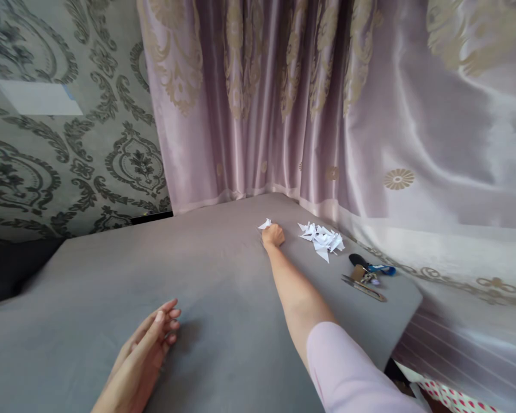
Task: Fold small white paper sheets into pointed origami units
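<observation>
Over at nine o'clock, a patterned wall [69, 143] in grey damask rises behind the grey bed [223, 275], with a pale rectangle of reflected light high on it. Low at seven o'clock the left hand [148, 344] rests on the bed sheet, its grip open, fingers straight and close together, palm turned inward, holding nothing and well apart from everything else. Moving toward the centre, the right arm stretches out from a pink sleeve [348, 373] at five o'clock up toward twelve o'clock, where the right hand [274, 235] sits on the far part of the bed. Its grip is closed around a small white folded paper [265, 223], whose pointed tip sticks out of the fist on the side toward eleven o'clock. Just beside that hand, toward two o'clock, lies a pile of white folded papers [322, 237], not touching the hand. Farther toward three o'clock, near the bed's corner, rest a bunch of keys with a blue tag [370, 272] and a slim metal tool [363, 288] just below them. Behind it all hangs a mauve curtain [305, 103] with gold motifs, draping down to four o'clock.
</observation>
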### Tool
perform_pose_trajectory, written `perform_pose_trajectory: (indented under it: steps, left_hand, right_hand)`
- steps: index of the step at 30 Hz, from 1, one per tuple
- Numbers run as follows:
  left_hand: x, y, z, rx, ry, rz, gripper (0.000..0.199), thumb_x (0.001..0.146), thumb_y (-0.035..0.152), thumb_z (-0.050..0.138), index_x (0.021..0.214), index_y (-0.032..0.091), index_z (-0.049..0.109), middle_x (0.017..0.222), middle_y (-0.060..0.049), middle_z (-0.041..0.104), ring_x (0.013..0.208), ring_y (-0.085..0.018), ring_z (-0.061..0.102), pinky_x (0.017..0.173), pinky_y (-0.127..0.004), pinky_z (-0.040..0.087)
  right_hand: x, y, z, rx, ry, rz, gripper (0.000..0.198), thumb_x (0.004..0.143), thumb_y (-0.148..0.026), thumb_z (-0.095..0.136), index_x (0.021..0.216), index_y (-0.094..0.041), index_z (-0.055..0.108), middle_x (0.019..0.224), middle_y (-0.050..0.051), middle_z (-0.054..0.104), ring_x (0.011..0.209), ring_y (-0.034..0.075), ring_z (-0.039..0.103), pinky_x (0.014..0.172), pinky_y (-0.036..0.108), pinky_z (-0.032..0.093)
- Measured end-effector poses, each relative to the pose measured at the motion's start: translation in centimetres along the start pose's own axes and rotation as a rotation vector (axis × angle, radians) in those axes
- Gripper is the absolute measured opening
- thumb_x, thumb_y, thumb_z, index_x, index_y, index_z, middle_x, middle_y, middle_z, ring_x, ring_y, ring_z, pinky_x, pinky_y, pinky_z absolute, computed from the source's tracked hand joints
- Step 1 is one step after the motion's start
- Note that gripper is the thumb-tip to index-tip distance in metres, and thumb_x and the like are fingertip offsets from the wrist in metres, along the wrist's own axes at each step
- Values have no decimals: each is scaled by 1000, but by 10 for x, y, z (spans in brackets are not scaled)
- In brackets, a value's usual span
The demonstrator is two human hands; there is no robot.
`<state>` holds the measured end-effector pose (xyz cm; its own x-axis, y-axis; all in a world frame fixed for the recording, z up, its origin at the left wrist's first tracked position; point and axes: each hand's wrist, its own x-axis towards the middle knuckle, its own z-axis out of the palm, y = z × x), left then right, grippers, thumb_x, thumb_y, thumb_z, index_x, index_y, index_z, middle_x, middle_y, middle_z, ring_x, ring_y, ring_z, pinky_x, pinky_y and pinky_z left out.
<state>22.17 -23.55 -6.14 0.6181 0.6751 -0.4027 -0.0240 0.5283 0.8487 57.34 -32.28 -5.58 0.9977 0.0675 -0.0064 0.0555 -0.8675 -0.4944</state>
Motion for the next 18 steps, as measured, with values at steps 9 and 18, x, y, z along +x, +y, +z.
perform_pose_trajectory:
  steps: [9, 18]
  left_hand:
    - [1, 0, 0, -1, -12, 12, 36, 64, 28, 83, 96, 16, 73, 83, -3, 67, 69, -10, 61, 58, -16, 52]
    - [-2, 28, -18, 145, 76, 98, 23, 62, 21, 80, 81, 12, 72, 72, -4, 67, 60, -10, 58, 55, -18, 46]
  right_hand:
    - [-65, 41, -18, -61, -104, -481, 27, 90, -28, 58, 112, -14, 63, 115, 11, 63, 109, 21, 58, 95, 35, 46]
    - [-150, 88, -18, -87, -108, -928, 35, 93, -29, 45, 122, -19, 61, 130, 10, 58, 120, 22, 51, 102, 36, 40]
